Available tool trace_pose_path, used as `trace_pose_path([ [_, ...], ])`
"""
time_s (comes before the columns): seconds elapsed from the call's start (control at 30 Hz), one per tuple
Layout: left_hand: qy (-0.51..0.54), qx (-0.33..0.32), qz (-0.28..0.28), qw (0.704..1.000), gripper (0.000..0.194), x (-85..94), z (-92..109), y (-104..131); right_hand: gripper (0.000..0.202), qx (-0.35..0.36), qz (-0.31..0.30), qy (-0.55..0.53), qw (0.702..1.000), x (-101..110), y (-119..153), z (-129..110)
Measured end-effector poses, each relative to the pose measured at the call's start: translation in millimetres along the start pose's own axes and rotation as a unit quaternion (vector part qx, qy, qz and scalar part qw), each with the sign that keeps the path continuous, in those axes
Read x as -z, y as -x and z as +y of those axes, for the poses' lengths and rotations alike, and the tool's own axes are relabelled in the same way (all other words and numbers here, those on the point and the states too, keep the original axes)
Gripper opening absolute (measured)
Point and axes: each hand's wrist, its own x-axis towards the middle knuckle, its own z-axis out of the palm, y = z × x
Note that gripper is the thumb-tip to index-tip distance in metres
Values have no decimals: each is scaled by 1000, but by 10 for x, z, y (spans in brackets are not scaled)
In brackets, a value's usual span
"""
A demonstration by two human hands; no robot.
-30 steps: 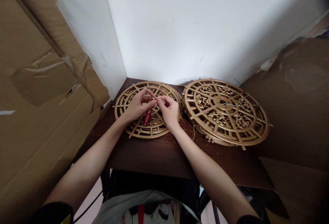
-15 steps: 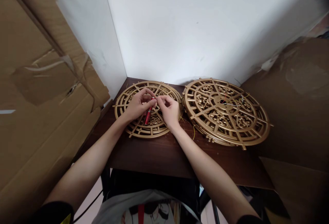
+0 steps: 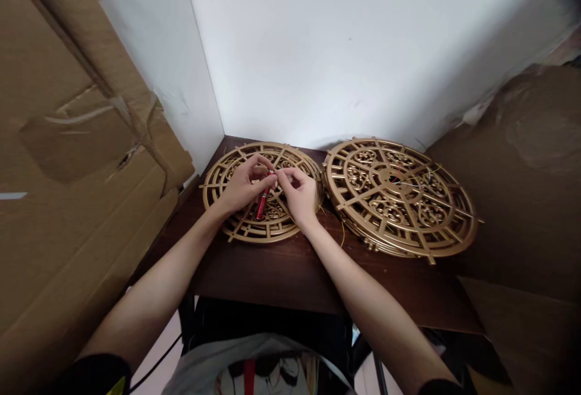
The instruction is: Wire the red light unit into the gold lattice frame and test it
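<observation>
Over the left round gold lattice (image 3: 263, 239), my left hand (image 3: 247, 184) and my right hand (image 3: 299, 194) meet with their fingertips nearly touching. A slim red tool (image 3: 262, 206) with a shiny end slants down from the thumb and fingers of my left hand, which are closed around its top. The thumb and index finger of my right hand are pinched together beside it; what lies between them is too small to make out.
A stack of similar gold lattices (image 3: 403, 201) with thin wires on top stands at the right. A yellow wire (image 3: 342, 235) hangs between the stacks on the dark brown table (image 3: 272, 274). Cardboard (image 3: 82, 201) rises at the left and right, a white wall (image 3: 318, 50) behind.
</observation>
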Motion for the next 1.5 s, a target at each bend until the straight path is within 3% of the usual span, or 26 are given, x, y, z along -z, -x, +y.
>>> trace_pose_path([
  [1.1, 17, 3, 7, 1000, 33, -12, 17, -6, 18, 15, -3, 17, 1000, 2, -14, 66],
  [1.23, 26, 7, 8, 1000, 34, -16, 15, -5, 16, 51, 14, 34, 998, 16, -12, 52],
  [1.4, 58, 10, 44, 997, 33, 10, -8, -23, 16, 74, 54, 71, 993, 32, -18, 53],
  [1.5, 93, 16, 93, 991, 33, 54, -33, -57, 21, 37, 11, 39, 998, 22, -13, 69],
])
